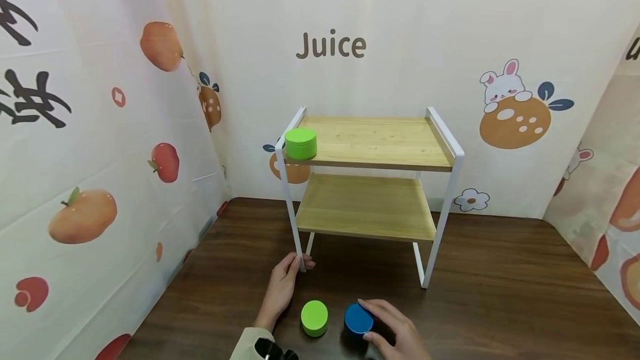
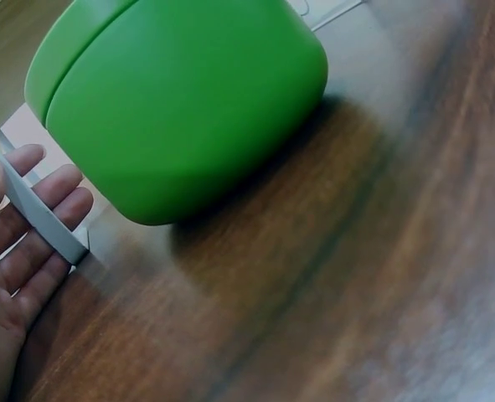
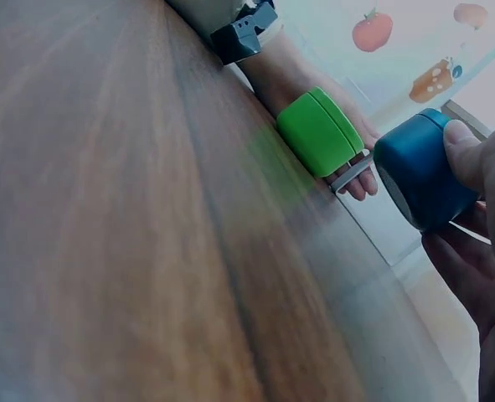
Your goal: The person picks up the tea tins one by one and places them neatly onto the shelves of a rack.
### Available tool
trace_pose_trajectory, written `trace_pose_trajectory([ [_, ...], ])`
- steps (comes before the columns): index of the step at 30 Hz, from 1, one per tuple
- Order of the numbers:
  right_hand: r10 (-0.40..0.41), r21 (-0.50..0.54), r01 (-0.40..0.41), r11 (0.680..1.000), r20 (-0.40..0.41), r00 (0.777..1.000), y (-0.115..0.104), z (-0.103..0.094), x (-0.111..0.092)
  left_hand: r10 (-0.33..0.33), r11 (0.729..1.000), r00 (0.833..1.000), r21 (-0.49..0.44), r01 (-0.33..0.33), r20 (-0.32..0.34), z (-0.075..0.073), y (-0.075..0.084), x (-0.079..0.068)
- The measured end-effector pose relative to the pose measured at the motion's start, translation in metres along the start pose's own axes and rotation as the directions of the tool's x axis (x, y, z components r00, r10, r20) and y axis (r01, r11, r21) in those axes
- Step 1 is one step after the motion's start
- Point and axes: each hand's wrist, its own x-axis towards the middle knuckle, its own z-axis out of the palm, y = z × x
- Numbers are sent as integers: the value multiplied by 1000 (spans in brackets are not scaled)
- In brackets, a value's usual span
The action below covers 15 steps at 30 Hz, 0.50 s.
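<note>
My right hand [image 1: 395,329] pinches a small blue round tin [image 1: 358,319] between thumb and fingers. In the right wrist view the blue tin [image 3: 423,172] is tilted and raised off the tabletop. My left hand [image 1: 285,282] holds the front left white leg [image 1: 295,232] of a two-tier shelf near its foot. The left wrist view shows its fingers [image 2: 38,251] behind the leg and the thumb at the other side. Between the hands a light green round tin [image 1: 314,318] stands on the table. Another green tin [image 1: 300,144] sits on the upper board's front left corner.
The shelf has a wooden upper board [image 1: 375,138] and a lower board [image 1: 367,207] in a white metal frame. It stands on a dark brown table [image 1: 500,271]. Fruit-printed cloth [image 1: 400,26] hangs behind and at both sides.
</note>
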Motion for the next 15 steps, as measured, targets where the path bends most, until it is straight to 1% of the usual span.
trace_pose_trajectory([
  [4, 17, 22, -17, 1000, 8, 1000, -2, -3, 6, 7, 1000, 1000, -1, -7, -3, 1, 2, 1],
  [8, 57, 22, -57, 998, 9, 998, -5, -6, 12, -10, 1000, 1000, -14, 10, -10, 1, 5, 0],
  [10, 55, 5, -55, 998, -3, 998, -6, -7, 16, -17, 1000, 1000, -23, 16, -12, 2, 5, -2],
  [15, 52, -60, -53, 997, -30, 998, -10, -9, 26, 2, 999, 1000, -41, -3, -10, 3, 4, -3],
])
